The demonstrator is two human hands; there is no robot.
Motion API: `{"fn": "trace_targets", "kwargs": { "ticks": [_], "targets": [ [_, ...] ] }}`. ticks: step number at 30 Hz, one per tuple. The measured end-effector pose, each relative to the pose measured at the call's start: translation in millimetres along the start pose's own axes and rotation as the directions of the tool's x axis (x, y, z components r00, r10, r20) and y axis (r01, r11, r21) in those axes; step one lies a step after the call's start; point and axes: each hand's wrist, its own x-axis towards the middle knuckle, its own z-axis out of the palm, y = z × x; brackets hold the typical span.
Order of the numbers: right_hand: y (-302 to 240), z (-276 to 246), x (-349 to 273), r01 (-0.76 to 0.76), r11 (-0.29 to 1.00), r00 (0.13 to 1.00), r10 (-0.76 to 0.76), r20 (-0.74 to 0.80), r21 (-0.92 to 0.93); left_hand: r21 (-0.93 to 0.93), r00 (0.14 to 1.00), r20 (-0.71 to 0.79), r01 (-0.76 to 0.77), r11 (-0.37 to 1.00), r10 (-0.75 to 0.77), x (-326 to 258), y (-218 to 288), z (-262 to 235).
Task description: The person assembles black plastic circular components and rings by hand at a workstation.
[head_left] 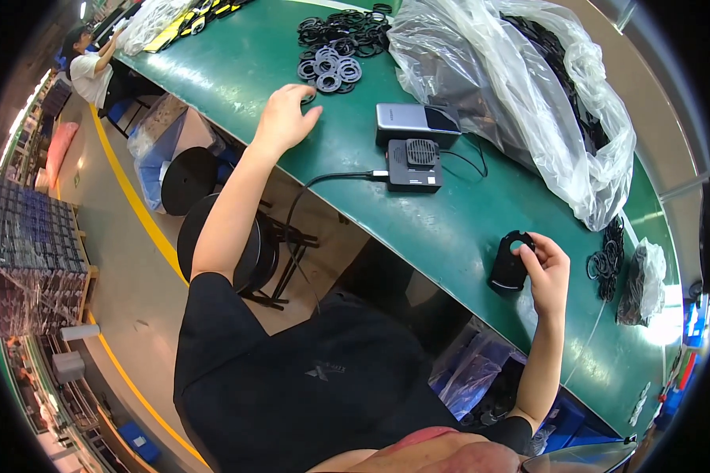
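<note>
My left hand (pixel 285 118) is over the far left of the green table (pixel 465 225), with thumb and fingers apart. A dark ring edge (pixel 308 99) shows between its fingertips; whether they touch it is unclear. Just beyond lies a heap of grey rings (pixel 328 69), with black rings (pixel 323 30) behind them. At the right, my right hand (pixel 547 272) grips a black flat plate (pixel 510 272) with rounded ends and a round hole near its top. The thumb lies across the plate by the hole, and the other fingers are mostly hidden behind its edge.
Between my hands stand a silver-grey power bank (pixel 406 120) and a black box-shaped device (pixel 414 167) with a cable (pixel 323 180). A large clear plastic bag (pixel 521 102) of black parts fills the far right. Black rings (pixel 605 264) lie beyond my right hand. Stools (pixel 237 244) stand left.
</note>
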Motion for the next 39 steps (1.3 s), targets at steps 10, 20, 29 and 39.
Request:
{"fn": "trace_targets", "kwargs": {
  "ticks": [10, 20, 29, 39],
  "targets": [
    [-1.6, 5.0, 9.1, 0.008, 1.000, 0.997, -0.007, 0.074, -0.009, 0.106, 0.995, -0.030, 0.095, 0.990, -0.092, -7.0, -2.8, 1.1],
    [-11.1, 18.8, 8.6, -0.078, 0.996, 0.992, 0.074, 0.102, 0.035, -0.695, 0.981, -0.043, -0.166, 0.699, 0.191, -54.6, 142.1, -16.2],
    [-12.3, 32.0, 1.6, -0.256, 0.858, 0.953, 0.147, 0.263, 0.445, -0.732, 0.907, -0.063, -0.325, 0.599, 0.416, -73.6, 220.3, 47.3],
    [-7.0, 26.6, 0.4, -0.226, 0.876, 0.953, 0.108, 0.283, 0.426, -0.603, 0.828, -0.071, -0.480, 0.637, 0.557, -78.8, 221.0, 53.8]
  ]
}}
